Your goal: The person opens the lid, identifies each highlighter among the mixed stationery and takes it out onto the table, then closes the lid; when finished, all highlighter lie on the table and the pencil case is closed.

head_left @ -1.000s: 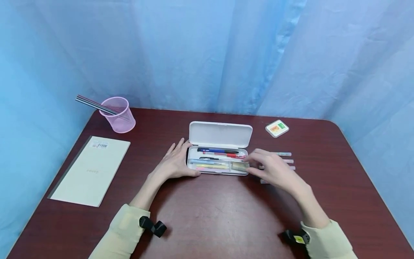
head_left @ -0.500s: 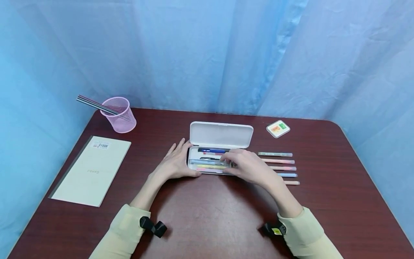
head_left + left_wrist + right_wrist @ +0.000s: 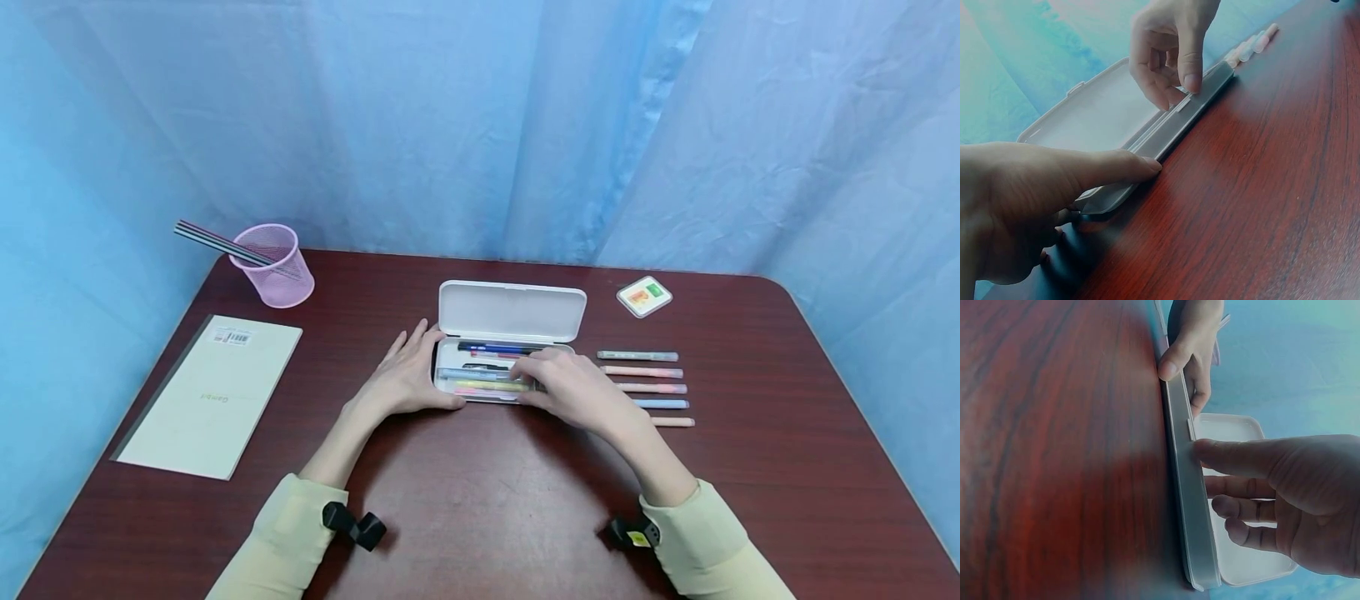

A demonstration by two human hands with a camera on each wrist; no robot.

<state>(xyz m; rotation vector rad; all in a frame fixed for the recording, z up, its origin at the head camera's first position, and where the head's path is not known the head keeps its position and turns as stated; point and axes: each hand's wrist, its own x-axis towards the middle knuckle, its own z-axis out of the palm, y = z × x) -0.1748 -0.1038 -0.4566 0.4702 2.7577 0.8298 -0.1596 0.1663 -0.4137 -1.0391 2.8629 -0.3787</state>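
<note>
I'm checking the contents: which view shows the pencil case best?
The head view: it looks down into the open pencil case, showing pens inside. Both wrist views mainly show its outer side and raised lid, its contents unclear.

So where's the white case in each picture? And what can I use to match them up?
Head: the case is open, around the middle.
Left wrist: the case slants from lower left to upper right, left of centre.
Right wrist: the case runs from top to bottom, from the centre to the right.
Match with: the left thumb, at the case's front edge in all three.
</note>
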